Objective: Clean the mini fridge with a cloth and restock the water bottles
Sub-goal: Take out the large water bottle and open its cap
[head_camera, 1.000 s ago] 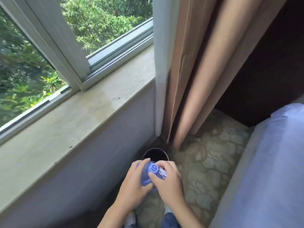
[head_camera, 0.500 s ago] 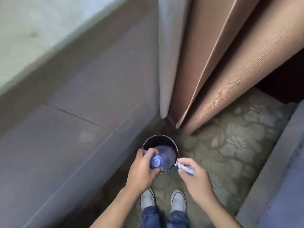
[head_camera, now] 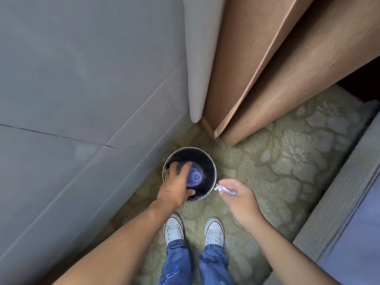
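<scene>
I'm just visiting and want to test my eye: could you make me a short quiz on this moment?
1. True or false: the left hand holds the blue-capped bottle over the round bin.
2. What does the right hand pinch? A) a cloth B) a crumpled wrapper C) a bottle cap
3. Which hand is outside the bin's rim?

Key: 1 true; 2 B; 3 right.
</scene>
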A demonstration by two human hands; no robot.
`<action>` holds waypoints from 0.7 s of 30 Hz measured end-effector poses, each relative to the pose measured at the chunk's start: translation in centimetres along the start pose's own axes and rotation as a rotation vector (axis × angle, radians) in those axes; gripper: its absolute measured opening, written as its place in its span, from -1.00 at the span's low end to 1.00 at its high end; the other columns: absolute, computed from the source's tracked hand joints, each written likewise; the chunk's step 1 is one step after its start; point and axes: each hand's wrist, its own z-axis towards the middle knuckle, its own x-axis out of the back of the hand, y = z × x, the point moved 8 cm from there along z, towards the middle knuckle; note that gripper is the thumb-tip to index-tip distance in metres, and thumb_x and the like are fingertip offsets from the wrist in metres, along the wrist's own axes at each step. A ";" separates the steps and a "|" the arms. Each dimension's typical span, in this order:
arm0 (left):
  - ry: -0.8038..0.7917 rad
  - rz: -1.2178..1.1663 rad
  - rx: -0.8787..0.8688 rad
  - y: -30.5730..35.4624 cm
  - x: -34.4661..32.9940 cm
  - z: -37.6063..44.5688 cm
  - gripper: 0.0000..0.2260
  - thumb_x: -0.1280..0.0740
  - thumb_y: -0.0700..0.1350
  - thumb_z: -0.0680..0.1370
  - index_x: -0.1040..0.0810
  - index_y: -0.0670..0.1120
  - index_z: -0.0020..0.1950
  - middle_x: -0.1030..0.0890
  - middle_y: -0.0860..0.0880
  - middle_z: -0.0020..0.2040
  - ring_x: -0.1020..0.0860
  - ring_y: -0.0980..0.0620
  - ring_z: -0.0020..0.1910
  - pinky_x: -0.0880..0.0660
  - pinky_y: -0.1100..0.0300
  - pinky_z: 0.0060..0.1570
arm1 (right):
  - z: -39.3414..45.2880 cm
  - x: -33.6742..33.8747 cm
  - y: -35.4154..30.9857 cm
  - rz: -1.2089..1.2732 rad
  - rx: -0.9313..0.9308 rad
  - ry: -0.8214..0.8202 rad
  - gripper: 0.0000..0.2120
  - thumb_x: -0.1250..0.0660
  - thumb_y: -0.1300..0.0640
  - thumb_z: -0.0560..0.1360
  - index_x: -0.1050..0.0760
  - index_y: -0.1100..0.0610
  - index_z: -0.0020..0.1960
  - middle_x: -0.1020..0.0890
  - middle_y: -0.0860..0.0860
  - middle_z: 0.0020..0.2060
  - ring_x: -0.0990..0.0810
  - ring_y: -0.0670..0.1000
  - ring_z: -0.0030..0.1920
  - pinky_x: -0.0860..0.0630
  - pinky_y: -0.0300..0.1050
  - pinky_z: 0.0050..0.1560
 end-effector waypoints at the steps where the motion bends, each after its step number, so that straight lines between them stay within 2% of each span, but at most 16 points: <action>1: -0.031 0.015 0.028 -0.6 -0.4 0.0 -0.14 -0.53 -0.01 0.49 -0.06 0.14 0.64 -0.02 -0.10 0.60 -0.13 -0.17 0.59 -0.31 -0.07 0.49 | 0.2 -0.1 0.0 0.002 -0.012 0.003 -0.71 -0.44 0.31 0.50 -0.62 -0.11 -0.10 -0.70 -0.17 -0.14 -0.62 -0.32 -0.10 -0.44 -0.45 -0.06; 3: -0.062 0.054 0.050 -1.3 -0.9 -0.5 -0.12 -0.50 0.05 0.51 0.03 0.14 0.64 0.05 -0.07 0.63 -0.05 -0.15 0.63 -0.30 -0.10 0.50 | 0.5 0.2 0.1 0.001 -0.031 0.024 -0.73 -0.44 0.29 0.51 -0.62 -0.10 -0.09 -0.69 -0.17 -0.13 -0.61 -0.31 -0.11 -0.43 -0.48 -0.09; 6: -0.022 0.158 0.008 -1.3 -0.4 -1.2 -0.15 -0.41 0.18 0.55 0.06 0.11 0.65 0.01 -0.04 0.64 -0.03 -0.09 0.63 -0.23 -0.07 0.53 | 0.8 0.5 0.1 -0.001 -0.060 0.036 -0.77 -0.44 0.26 0.52 -0.61 -0.09 -0.09 -0.66 -0.20 -0.17 -0.60 -0.26 -0.12 -0.43 -0.47 -0.10; 9: 0.024 0.261 -0.041 -1.1 0.3 -1.5 -0.16 -0.34 0.26 0.56 0.08 0.08 0.66 0.00 -0.06 0.66 0.02 -0.08 0.64 -0.03 -0.06 0.60 | 1.1 0.3 0.4 0.028 -0.130 0.027 -0.79 -0.45 0.24 0.53 -0.60 -0.08 -0.10 -0.66 -0.15 -0.14 -0.62 -0.10 -0.11 -0.52 -0.23 0.02; 10: 0.031 0.270 -0.045 -1.1 0.4 -1.5 -0.16 -0.33 0.27 0.56 0.08 0.07 0.66 0.00 -0.07 0.66 0.02 -0.08 0.64 -0.01 -0.06 0.60 | 1.2 0.2 0.5 0.042 -0.155 0.026 -0.81 -0.46 0.23 0.53 -0.61 -0.06 -0.09 -0.66 -0.12 -0.13 -0.63 -0.08 -0.10 -0.52 -0.23 0.00; 12: 0.032 0.270 -0.045 -1.2 0.5 -1.6 -0.17 -0.32 0.27 0.56 0.07 0.06 0.66 -0.02 -0.07 0.66 0.02 -0.07 0.64 -0.01 -0.06 0.60 | 1.3 -0.1 0.6 0.078 -0.198 0.035 -0.88 -0.46 0.24 0.53 -0.63 0.04 -0.02 -0.66 -0.07 -0.12 -0.63 -0.08 -0.10 -0.49 -0.34 -0.11; 14: 0.038 0.249 -0.041 -1.3 0.5 -1.8 -0.18 -0.31 0.26 0.57 0.05 0.05 0.67 -0.05 -0.06 0.66 -0.01 -0.06 0.64 -0.03 -0.05 0.59 | 1.4 -0.5 0.6 0.128 -0.232 0.047 -0.86 -0.44 0.28 0.54 -0.62 0.17 0.09 -0.65 -0.02 -0.12 -0.61 -0.13 -0.16 -0.46 -0.44 -0.25; 16: 0.051 0.224 -0.042 -1.4 0.3 -2.2 -0.21 -0.31 0.24 0.58 0.02 0.03 0.67 -0.09 -0.05 0.65 -0.04 -0.06 0.63 -0.05 -0.03 0.59 | 1.2 -1.2 0.8 0.179 -0.286 0.057 -0.83 -0.43 0.30 0.55 -0.60 0.24 0.14 -0.65 0.04 -0.12 -0.58 -0.14 -0.21 -0.49 -0.40 -0.30; 18: 0.063 0.201 -0.057 -1.6 0.0 -2.6 -0.22 -0.31 0.22 0.59 0.00 0.01 0.67 -0.11 -0.05 0.64 -0.07 -0.06 0.62 -0.07 -0.01 0.59 | 1.1 -2.4 1.0 0.219 -0.350 0.044 -0.80 -0.42 0.27 0.56 -0.59 0.24 0.18 -0.67 0.09 -0.03 -0.59 -0.08 -0.17 -0.57 -0.21 -0.19; 21: 0.079 0.191 -0.068 -1.9 -0.3 -3.2 -0.23 -0.30 0.21 0.59 -0.01 -0.01 0.67 -0.14 -0.05 0.63 -0.11 -0.07 0.60 -0.10 0.01 0.57 | 1.4 -4.8 0.4 0.322 -0.401 -0.010 -0.73 -0.44 0.21 0.56 -0.56 0.24 0.24 -0.64 0.22 0.15 -0.65 0.12 0.11 -0.64 0.03 0.10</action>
